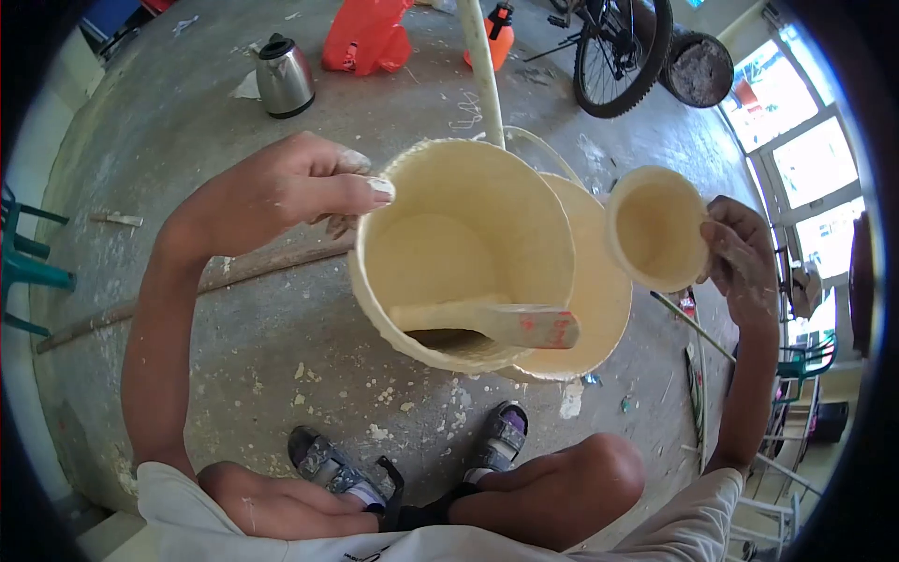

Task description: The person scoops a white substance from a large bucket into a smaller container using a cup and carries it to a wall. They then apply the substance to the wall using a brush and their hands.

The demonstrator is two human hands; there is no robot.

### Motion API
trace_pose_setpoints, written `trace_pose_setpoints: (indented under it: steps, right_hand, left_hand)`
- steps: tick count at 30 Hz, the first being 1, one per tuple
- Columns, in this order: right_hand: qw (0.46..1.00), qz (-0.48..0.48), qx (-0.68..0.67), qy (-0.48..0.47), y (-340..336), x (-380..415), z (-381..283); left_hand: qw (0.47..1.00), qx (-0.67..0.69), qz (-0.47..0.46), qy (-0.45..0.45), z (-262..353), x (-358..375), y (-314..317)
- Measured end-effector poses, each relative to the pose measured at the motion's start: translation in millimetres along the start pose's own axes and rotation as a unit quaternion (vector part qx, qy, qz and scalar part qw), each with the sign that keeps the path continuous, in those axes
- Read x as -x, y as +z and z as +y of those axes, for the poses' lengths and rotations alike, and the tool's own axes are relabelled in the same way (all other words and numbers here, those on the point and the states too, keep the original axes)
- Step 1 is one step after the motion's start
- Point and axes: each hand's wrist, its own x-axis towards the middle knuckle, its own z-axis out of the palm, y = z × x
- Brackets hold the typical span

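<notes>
Paint-spattered grey concrete floor (281, 347) spreads beneath a person seated with knees drawn up and sandalled feet forward. Left hand (309, 192) grips the rim of a tilted cream plastic bucket (464, 253), fingers closed on its edge; a cream-coated wooden stirring stick (496, 323) lies inside, its end jutting past the lip. Right hand (740, 258) holds a small cream plastic cup (655, 229) just beside the bucket, fingers wrapped around its far side. A second cream bucket (599, 300) sits directly behind the first. Tilted this far, the stick looks liable to slide out and the contents to spill onto the feet. Red marks on the stick are unreadable. A steel kettle (284, 77), orange plastic bag (367, 36) and bicycle wheel (623, 51) stand beyond.
</notes>
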Motion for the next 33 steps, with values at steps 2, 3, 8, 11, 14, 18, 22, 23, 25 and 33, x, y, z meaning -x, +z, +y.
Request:
trace_pose_setpoints:
  steps: [2, 3, 8, 11, 14, 18, 22, 23, 25, 33]
  right_hand:
    - [1.0, -0.01, 0.005, -0.023, 2, -5, -15]
    - [0.999, -0.019, 0.008, -0.04, 6, -7, -22]
    - [0.996, -0.024, 0.064, -0.057, 45, -11, -53]
    - [0.99, -0.042, 0.107, -0.086, 61, -11, -65]
    - [0.983, -0.054, 0.148, -0.095, 76, -12, -77]
    - [0.937, -0.072, 0.313, -0.133, 94, -20, -94]
    - [0.904, -0.086, 0.36, -0.213, 103, -29, -93]
    - [0.903, -0.087, 0.361, -0.214, 107, -28, -97]
    - [0.906, -0.054, 0.38, -0.179, 115, -24, -106]
    - [0.886, -0.055, 0.403, -0.222, 126, -21, -107]
  left_hand:
    - [1.0, -0.015, -0.007, -0.01, 3, 0, -2]
    - [1.0, -0.023, -0.007, -0.012, 3, 0, -2]
    - [0.999, -0.018, 0.003, 0.034, -2, -2, 0]
    - [0.997, -0.07, 0.002, 0.013, -1, 2, -3]
    - [0.998, -0.057, 0.014, 0.036, 0, 3, -1]
    - [0.997, -0.062, 0.011, 0.046, -6, 0, -1]
    - [0.997, -0.064, 0.006, 0.04, -4, 2, -2]
    - [0.997, -0.063, 0.007, 0.04, -5, 3, -2]
    - [0.997, -0.068, 0.008, 0.048, -5, 3, -2]
    - [0.995, -0.061, -0.007, 0.074, -9, 1, -3]
